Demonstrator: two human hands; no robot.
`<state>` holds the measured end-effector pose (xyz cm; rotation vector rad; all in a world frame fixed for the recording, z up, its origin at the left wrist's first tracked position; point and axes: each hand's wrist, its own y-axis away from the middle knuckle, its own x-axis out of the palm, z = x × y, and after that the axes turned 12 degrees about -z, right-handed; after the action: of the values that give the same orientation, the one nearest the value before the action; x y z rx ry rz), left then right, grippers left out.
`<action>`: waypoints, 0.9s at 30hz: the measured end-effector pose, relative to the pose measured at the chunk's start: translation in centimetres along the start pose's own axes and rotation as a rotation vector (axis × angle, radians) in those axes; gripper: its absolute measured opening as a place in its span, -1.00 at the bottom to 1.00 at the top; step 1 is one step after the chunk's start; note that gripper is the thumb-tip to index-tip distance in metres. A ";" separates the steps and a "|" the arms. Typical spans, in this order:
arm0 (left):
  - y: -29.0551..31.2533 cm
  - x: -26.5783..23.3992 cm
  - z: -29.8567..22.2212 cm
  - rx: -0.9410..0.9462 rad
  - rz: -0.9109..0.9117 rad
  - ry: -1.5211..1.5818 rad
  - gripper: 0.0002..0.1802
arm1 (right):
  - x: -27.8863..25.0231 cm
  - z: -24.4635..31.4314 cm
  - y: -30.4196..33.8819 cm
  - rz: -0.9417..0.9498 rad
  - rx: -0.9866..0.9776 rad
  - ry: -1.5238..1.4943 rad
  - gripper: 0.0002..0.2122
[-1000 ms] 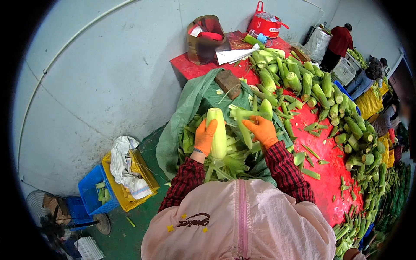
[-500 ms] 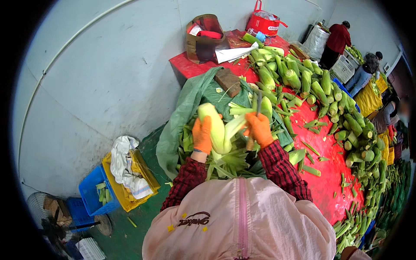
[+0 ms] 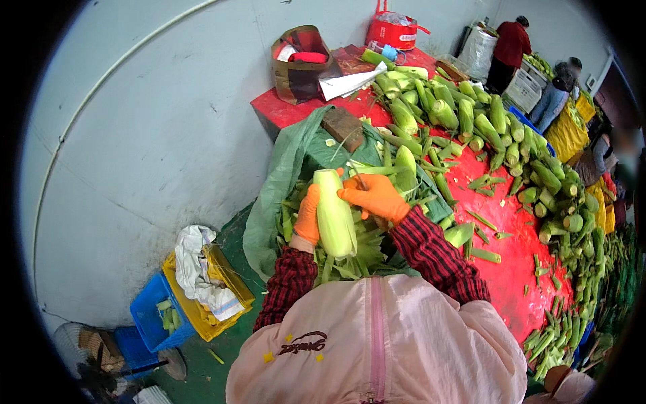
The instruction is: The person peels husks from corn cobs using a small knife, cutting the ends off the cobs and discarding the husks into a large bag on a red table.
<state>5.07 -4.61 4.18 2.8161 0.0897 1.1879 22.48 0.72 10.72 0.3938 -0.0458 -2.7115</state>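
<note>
My left hand [image 3: 308,217], in an orange glove, is wrapped round an ear of corn [image 3: 336,219] in pale green husk, held upright with its cut end up. My right hand [image 3: 377,196], also in an orange glove, is closed round a knife; only a thin bit of its blade [image 3: 356,176] shows, close to the top of the ear. Below both hands, loose peeled husks [image 3: 356,264] fill a green sack [image 3: 261,225] spread open at the table's edge. A brown block [image 3: 343,128] rests on the sack's far side.
Many husked corn ears [image 3: 498,138] are heaped along the red table [image 3: 494,215]. A plaid bag [image 3: 303,71] and a red bag [image 3: 393,34] stand at its far end. Yellow crate [image 3: 208,320] and blue crate [image 3: 151,313] sit on the floor at left. Other people work at far right.
The strip of husk my right hand was pulling from the ear is off it. My right hand has moved left to the ear's top, and the ear stands more upright.
</note>
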 end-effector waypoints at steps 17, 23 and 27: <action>0.8 -1.7 5.0 -0.026 -0.222 -0.012 -0.24 | 0.3 -2.7 0.3 0.000 0.117 -0.331 -0.80; -0.1 -4.3 2.2 0.065 -0.083 0.241 0.01 | -3.5 -5.1 -0.4 -0.336 0.110 -0.515 -0.83; 0.1 -6.6 0.4 0.292 -0.326 0.381 0.01 | -3.6 -9.3 -2.3 -0.503 0.118 -0.601 -0.81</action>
<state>0.80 -5.31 -0.81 2.6036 0.7714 1.7164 27.39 4.43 2.57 -0.4537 -0.3099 -3.2279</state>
